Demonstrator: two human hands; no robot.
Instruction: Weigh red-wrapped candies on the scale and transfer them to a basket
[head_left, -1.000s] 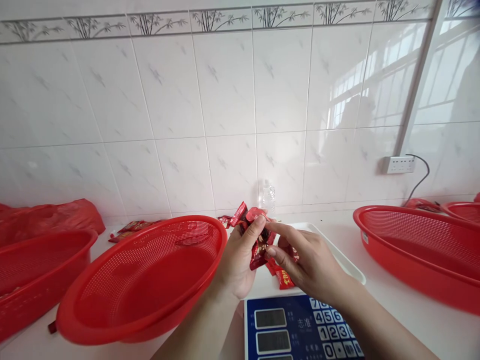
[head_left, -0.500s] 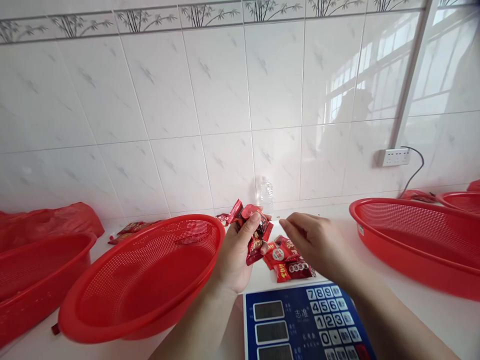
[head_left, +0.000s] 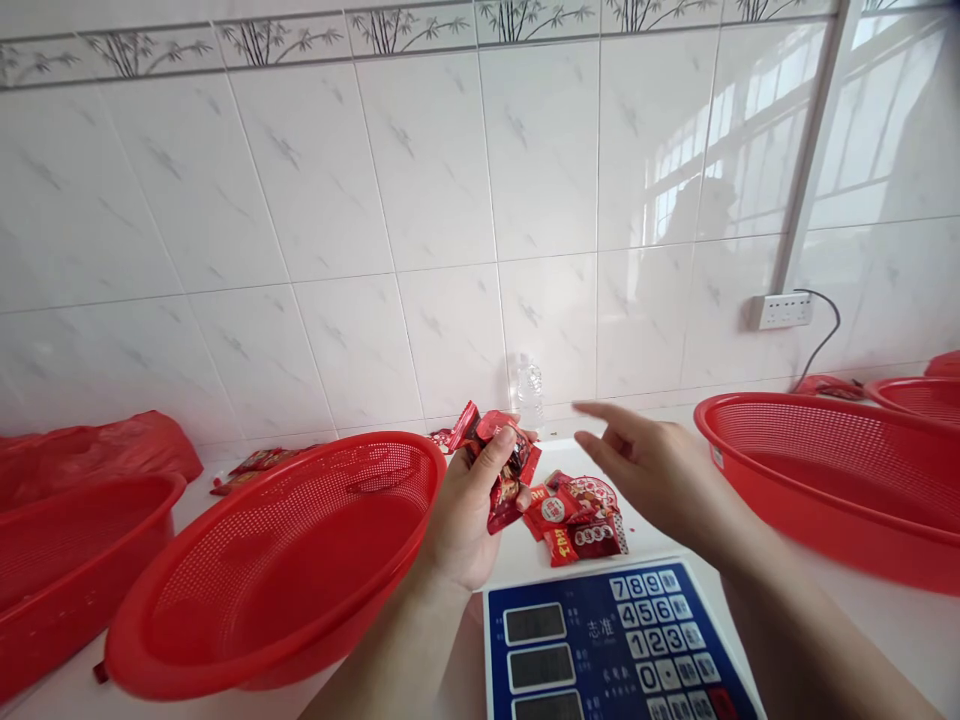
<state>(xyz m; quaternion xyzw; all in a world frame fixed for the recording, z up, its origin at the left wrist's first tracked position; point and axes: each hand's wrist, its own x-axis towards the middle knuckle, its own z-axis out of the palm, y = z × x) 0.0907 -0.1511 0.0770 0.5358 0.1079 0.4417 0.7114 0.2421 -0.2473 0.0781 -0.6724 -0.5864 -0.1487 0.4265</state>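
Several small red snack packets [head_left: 514, 462] are bunched in my left hand [head_left: 461, 525], the thumb pressed over their front. My right hand [head_left: 652, 465] hovers to the right with index finger and thumb apart, holding nothing. Between and below the hands, more red snack packets [head_left: 576, 518] lie in a loose pile on the white pan [head_left: 517, 562] of a digital scale. The blue keypad panel [head_left: 600, 630] of that scale faces me, and its displays look blank.
A large red perforated basket [head_left: 300, 600] stands left of the scale, another red basket [head_left: 825, 500] on the right. Further left are a red basket [head_left: 67, 560] and a red plastic bag [head_left: 97, 450]. A clear bottle [head_left: 529, 390] stands against the tiled wall, with a power strip [head_left: 781, 311] at right.
My right hand has moved slightly right and its fingers have spread, uncovering more of the packets on the pan. The left hand keeps its packets, nearly still.
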